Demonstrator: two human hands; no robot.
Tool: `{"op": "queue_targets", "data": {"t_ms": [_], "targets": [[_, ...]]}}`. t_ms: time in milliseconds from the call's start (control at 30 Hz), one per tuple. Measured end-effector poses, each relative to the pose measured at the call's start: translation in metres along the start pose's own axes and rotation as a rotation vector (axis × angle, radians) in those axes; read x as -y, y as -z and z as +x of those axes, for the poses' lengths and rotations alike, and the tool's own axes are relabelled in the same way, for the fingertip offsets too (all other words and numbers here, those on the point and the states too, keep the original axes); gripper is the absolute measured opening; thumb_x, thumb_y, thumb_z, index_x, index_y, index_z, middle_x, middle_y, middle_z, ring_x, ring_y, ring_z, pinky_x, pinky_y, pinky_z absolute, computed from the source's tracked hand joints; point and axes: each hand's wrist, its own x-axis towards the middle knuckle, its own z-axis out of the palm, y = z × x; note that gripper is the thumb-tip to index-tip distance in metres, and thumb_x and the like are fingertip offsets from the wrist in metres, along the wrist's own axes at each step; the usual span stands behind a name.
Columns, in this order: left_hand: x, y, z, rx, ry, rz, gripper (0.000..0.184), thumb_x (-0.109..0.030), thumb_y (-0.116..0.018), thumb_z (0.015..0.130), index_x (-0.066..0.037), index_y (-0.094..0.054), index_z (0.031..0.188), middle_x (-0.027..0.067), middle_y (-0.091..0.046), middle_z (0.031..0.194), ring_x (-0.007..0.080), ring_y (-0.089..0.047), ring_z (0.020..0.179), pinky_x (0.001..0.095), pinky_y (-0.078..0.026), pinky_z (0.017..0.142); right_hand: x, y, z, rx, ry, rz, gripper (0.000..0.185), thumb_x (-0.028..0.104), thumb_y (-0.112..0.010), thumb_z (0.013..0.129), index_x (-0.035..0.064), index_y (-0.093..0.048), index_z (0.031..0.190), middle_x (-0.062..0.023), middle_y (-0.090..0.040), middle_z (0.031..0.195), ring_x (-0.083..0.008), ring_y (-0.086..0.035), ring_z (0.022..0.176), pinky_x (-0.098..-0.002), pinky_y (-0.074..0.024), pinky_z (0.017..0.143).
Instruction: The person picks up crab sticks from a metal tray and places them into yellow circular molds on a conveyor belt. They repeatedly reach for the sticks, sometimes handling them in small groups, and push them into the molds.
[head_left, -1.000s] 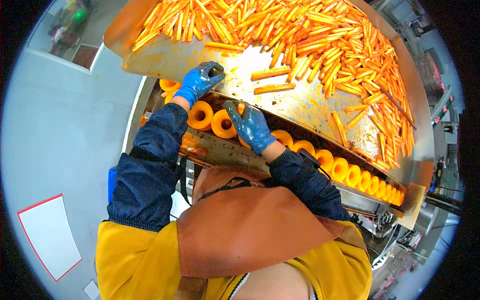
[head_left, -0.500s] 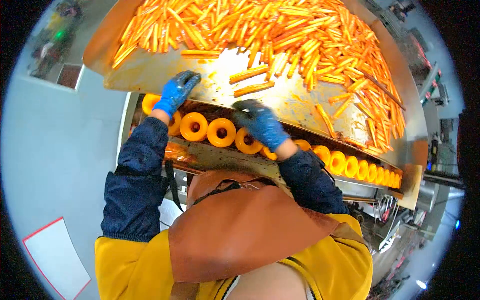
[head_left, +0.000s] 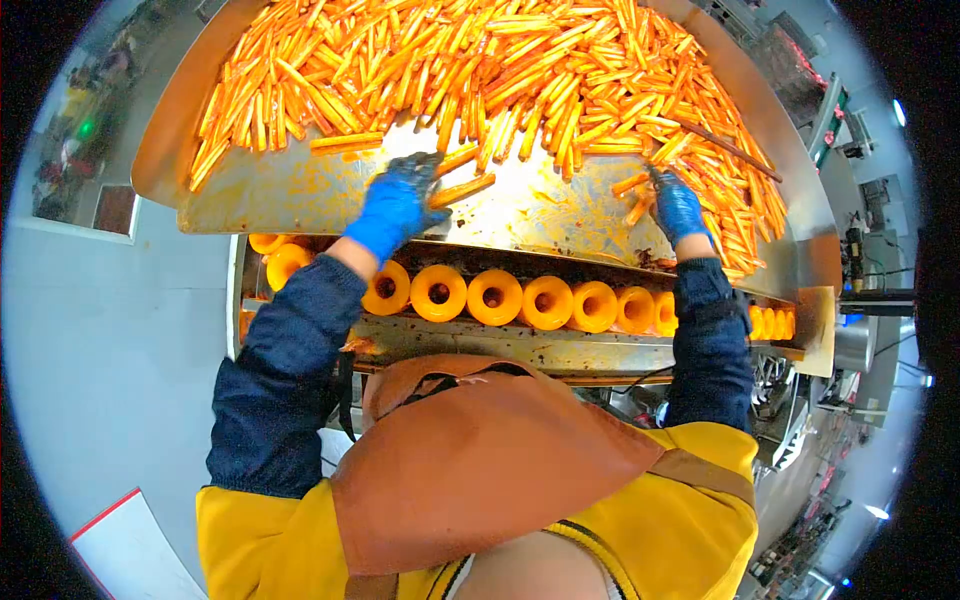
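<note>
Both hands wear blue gloves with dark, stained fingertips. My left hand [head_left: 395, 205] is over the near edge of the metal tray [head_left: 300, 195], its thumb and fingers closed around the ends of two glossy orange food sticks [head_left: 466, 190]. Further right, my right hand [head_left: 678, 207] grips a few short orange pieces [head_left: 630, 184] between thumb and fingers, low over the tray. Its exact hold is partly hidden. A large heap of the same orange sticks [head_left: 450, 60] covers the tray's far side.
Below the tray's near edge runs a row of yellow-orange funnel-shaped cups [head_left: 495, 297] with round holes. Under them is a stained metal ledge [head_left: 480, 335]. A long dark brown stick [head_left: 730, 150] lies on the heap's right side. A pale wall [head_left: 130, 300] stands to the left.
My left hand has moved forward and right onto the two loose sticks. My right hand has left the cups and reached far right to sticks on the tray. The view has shifted slightly.
</note>
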Motion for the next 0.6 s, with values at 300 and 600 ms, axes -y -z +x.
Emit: {"op": "queue_targets", "data": {"t_ms": [300, 600], "targets": [[-0.036, -0.050, 0.055, 0.174, 0.107, 0.083, 0.036, -0.030, -0.056, 0.076, -0.008, -0.059, 0.105, 0.0148, -0.067, 0.087, 0.0332, -0.066, 0.077, 0.0458, -0.052, 0.067, 0.012, -0.027, 0.049, 0.247, 0.449, -0.282, 0.022, 0.027, -0.062, 0.076, 0.0097, -0.064, 0.088, -0.0176, -0.064, 0.080, -0.0358, -0.062, 0.076, -0.0425, -0.0509, 0.068], [0.007, 0.009, 0.001, 0.146, 0.409, -0.654, 0.062, -0.053, -0.068, 0.074, -0.001, -0.063, 0.108, 0.0132, -0.066, 0.094, 0.0237, -0.062, 0.082, 0.0355, -0.048, 0.077, 0.071, 0.002, 0.022, 0.215, 0.450, -0.030, 0.027, 0.025, -0.067, 0.074, 0.0060, -0.058, 0.092, -0.0187, -0.060, 0.087, -0.0371, -0.060, 0.084, -0.0452, -0.0490, 0.072]]}}
